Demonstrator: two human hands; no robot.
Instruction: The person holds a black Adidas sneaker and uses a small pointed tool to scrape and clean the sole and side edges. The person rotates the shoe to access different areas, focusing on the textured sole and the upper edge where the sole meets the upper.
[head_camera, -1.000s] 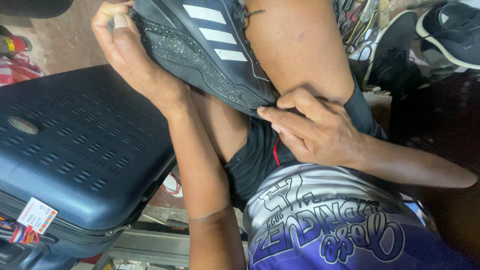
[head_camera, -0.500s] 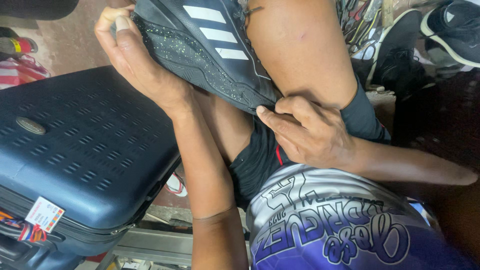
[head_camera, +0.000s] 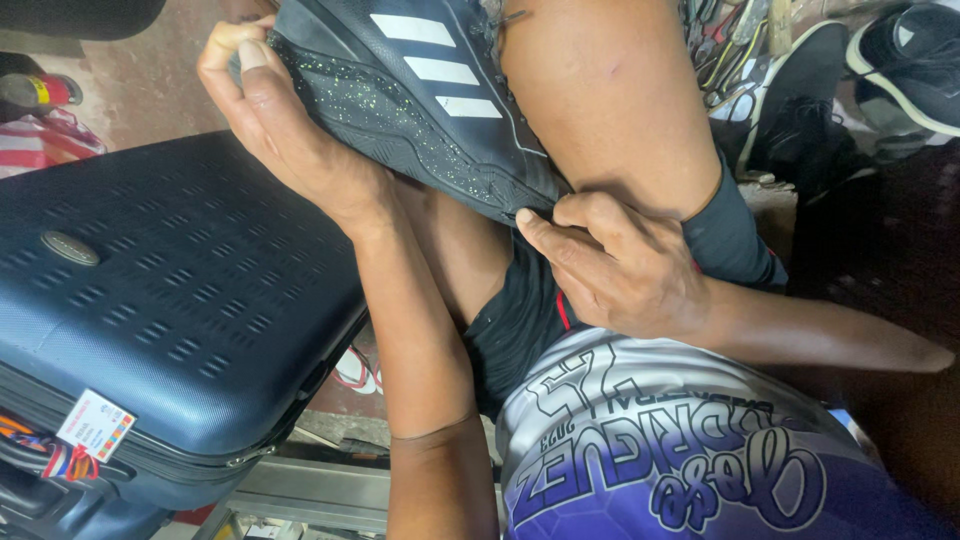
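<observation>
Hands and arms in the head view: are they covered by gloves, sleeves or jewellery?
No. The left hand and right hand are bare, with no gloves or rings showing. Both forearms are uncovered, and no watch is visible. A thin line crosses the left forearm.

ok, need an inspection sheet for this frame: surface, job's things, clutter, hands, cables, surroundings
Surface: no table; shoe rests against the person's raised knee.
Job's things: dark sports shoe with white stripes and speckled sole.
Clutter: other dark shoes and assorted tools on the floor, top right.
Hands: left hand grips the shoe's toe end; right hand pinches the sole edge at the heel end.
Cables: nothing seen.
Surroundings: dark blue hard-shell suitcase with a tag, at left; reddish floor.
</observation>
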